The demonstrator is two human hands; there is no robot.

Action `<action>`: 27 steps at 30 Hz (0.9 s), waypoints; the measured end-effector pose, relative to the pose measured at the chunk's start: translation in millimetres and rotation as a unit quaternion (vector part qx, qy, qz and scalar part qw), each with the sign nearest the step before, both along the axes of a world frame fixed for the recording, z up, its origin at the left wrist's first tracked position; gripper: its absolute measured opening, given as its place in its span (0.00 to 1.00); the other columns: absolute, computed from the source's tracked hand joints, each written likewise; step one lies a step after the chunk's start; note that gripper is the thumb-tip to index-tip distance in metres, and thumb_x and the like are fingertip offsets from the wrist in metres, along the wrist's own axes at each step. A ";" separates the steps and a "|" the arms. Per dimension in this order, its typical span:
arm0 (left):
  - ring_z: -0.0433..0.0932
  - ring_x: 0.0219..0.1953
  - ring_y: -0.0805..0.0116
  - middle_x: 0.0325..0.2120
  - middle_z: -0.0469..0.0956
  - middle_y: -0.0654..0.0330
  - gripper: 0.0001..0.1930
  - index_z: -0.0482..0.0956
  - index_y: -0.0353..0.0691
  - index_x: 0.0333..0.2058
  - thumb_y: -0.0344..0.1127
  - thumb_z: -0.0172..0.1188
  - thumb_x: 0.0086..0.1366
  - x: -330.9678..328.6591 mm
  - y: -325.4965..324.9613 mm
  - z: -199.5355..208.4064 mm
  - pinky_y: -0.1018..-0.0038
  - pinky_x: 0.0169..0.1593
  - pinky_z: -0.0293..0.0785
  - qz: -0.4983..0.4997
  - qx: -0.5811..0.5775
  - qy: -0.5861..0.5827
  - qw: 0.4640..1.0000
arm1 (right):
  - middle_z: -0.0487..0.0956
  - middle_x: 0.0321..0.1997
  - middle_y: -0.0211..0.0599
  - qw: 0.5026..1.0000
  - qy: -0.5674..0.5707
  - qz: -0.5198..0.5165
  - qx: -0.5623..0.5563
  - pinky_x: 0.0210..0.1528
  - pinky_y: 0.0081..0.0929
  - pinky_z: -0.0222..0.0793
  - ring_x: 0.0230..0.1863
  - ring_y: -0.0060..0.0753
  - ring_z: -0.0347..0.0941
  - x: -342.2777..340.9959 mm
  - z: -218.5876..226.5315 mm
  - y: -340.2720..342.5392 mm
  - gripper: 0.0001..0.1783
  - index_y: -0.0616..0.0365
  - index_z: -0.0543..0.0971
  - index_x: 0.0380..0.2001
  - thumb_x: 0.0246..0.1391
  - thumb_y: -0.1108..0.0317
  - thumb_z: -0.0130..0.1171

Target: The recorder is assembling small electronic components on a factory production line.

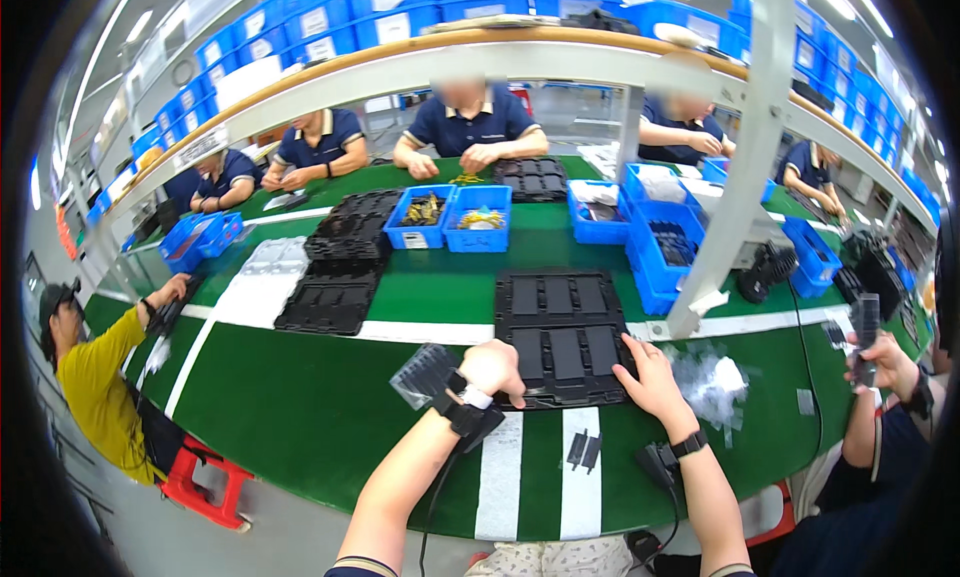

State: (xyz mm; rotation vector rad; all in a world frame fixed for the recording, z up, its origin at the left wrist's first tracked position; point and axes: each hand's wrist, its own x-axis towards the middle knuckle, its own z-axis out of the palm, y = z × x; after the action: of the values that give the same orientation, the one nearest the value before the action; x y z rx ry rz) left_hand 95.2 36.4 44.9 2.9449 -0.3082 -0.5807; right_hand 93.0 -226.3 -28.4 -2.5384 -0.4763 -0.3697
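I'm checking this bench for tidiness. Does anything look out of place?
The clear film right of the tray looks messy, heaped loosely on the table. Two black pieces lie on a white strip, unlike the blocks set in the tray.

Both bare arms pointing forward from bottom edge, leaning in toward each other. Left arm [412, 472] slanting up to right. Left hand [493, 365] bending at fingers, back of hand facing up, fingertips pointing down and to right. Right arm [710, 502] slanting up to left, standing steeper than left one. Right hand [655, 379] lying flatter, back facing up, long fingers pointing forward and to left, thumb sticking out sideways. Hands resting well apart.
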 end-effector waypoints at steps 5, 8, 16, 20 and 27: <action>0.77 0.31 0.54 0.25 0.77 0.45 0.27 0.78 0.30 0.25 0.47 0.69 0.29 -3.2 -1.1 6.0 0.69 0.36 0.72 -0.011 -0.019 -0.015 1.000 | 0.67 0.50 0.52 1.000 -0.012 -0.002 0.002 0.56 0.40 0.52 0.53 0.50 0.61 -2.0 2.0 -3.0 0.30 0.58 0.63 0.53 0.49 0.55 0.51; 0.77 0.31 0.55 0.24 0.76 0.45 0.27 0.78 0.29 0.24 0.50 0.68 0.29 -0.9 1.2 6.8 0.68 0.35 0.72 -0.020 -0.011 -0.006 1.000 | 0.67 0.49 0.51 1.000 -0.016 -0.003 -0.011 0.56 0.40 0.52 0.53 0.49 0.60 -2.7 4.5 -1.1 0.30 0.58 0.63 0.53 0.49 0.55 0.51; 0.77 0.30 0.53 0.23 0.76 0.44 0.30 0.77 0.28 0.23 0.53 0.69 0.29 -5.1 -0.2 11.6 0.69 0.35 0.71 -0.007 0.012 -0.009 1.000 | 0.66 0.50 0.50 1.000 0.002 -0.013 -0.005 0.57 0.43 0.51 0.54 0.48 0.59 -4.5 0.0 1.4 0.30 0.56 0.62 0.54 0.49 0.55 0.51; 0.77 0.30 0.53 0.23 0.76 0.43 0.31 0.77 0.27 0.23 0.54 0.68 0.30 -4.5 -4.4 15.3 0.69 0.35 0.71 -0.006 0.031 0.008 0.999 | 0.66 0.50 0.50 1.000 0.000 -0.020 -0.013 0.57 0.42 0.51 0.54 0.49 0.59 -7.3 3.4 1.3 0.30 0.56 0.62 0.54 0.50 0.56 0.51; 0.76 0.30 0.54 0.23 0.76 0.45 0.27 0.77 0.29 0.22 0.49 0.69 0.30 -2.6 -6.5 16.1 0.70 0.35 0.71 -0.002 0.043 -0.006 0.999 | 0.65 0.51 0.51 0.999 0.006 -0.024 -0.021 0.57 0.44 0.51 0.55 0.49 0.58 -2.7 -0.3 1.5 0.31 0.56 0.60 0.55 0.50 0.53 0.49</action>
State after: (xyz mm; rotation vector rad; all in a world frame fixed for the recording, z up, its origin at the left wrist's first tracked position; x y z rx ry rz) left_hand 92.6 29.9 61.1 3.0314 -0.2985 -0.5918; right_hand 90.3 -224.8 -28.7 -2.5954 -0.4219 -0.3649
